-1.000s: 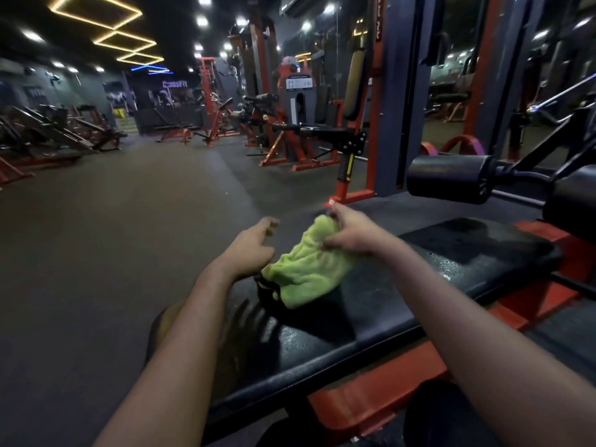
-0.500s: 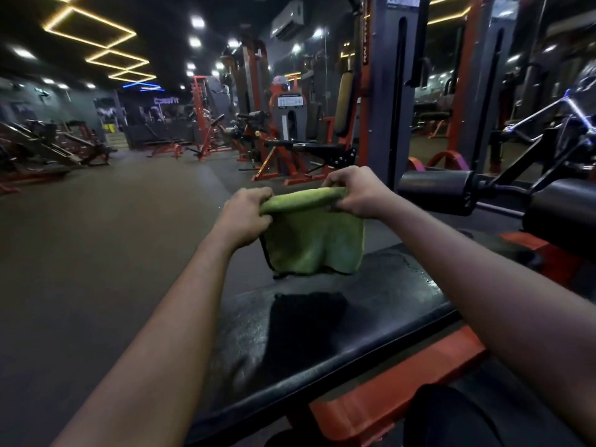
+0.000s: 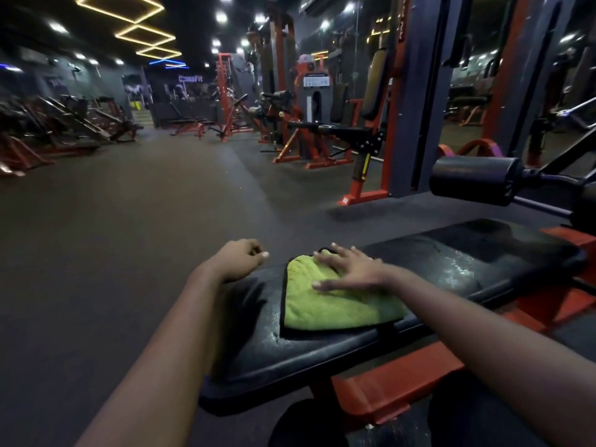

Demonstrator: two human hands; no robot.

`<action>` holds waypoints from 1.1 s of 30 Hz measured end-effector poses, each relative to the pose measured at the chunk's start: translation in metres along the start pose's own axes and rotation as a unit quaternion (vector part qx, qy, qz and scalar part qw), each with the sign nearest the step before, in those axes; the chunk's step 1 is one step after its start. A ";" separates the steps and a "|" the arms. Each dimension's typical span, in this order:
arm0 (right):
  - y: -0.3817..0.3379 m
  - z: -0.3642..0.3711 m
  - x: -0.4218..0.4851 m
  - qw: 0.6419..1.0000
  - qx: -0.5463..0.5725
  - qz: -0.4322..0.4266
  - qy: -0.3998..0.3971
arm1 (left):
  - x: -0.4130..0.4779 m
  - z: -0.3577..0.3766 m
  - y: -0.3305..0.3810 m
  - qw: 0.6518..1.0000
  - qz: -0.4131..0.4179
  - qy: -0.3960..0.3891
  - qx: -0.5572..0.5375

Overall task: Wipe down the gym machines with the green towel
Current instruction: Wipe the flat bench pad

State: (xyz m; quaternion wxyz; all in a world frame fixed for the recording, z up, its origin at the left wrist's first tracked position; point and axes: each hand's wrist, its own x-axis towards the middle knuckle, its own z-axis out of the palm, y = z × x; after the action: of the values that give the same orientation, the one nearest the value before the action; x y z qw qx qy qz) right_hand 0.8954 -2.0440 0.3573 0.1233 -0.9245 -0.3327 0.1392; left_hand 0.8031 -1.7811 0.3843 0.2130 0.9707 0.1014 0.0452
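Note:
The green towel (image 3: 335, 301), folded flat with a dark edge, lies on the black padded bench (image 3: 467, 262) of a red-framed machine in front of me. My right hand (image 3: 350, 269) presses down on the towel's far part with its fingers spread and straight. To the left of the towel, my left hand (image 3: 240, 258) hovers over the pad's left end, fingers loosely curled, holding nothing. The pad's surface looks wet and shiny to the right of the towel.
A black roller pad (image 3: 474, 180) on a bar sticks out at the right, above the bench's far end. A grey and red weight-stack tower (image 3: 409, 101) stands behind it. More red machines (image 3: 303, 124) line the far side. Open dark floor (image 3: 129, 221) stretches left.
Both hands held the towel up by its top edge half a second ago. Now it lies flat on the pad under my right hand, and my left hand has let go.

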 end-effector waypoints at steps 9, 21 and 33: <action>-0.041 0.053 -0.022 0.995 -0.078 0.008 0.066 | -0.027 0.028 -0.104 0.984 -0.132 0.034 -0.119; -0.068 0.051 0.016 0.993 -0.101 -0.026 0.063 | -0.032 0.031 -0.116 0.968 -0.129 0.042 -0.211; -0.132 0.054 0.074 0.987 -0.128 -0.085 0.045 | -0.052 0.020 -0.140 0.941 -0.087 0.170 -0.278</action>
State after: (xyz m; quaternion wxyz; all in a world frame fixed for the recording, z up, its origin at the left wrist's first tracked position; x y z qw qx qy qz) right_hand 0.8549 -1.8900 0.3368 0.0303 -0.9063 -0.4195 0.0425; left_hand 0.7297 -1.6755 0.3049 0.4572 0.8381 0.2036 0.2171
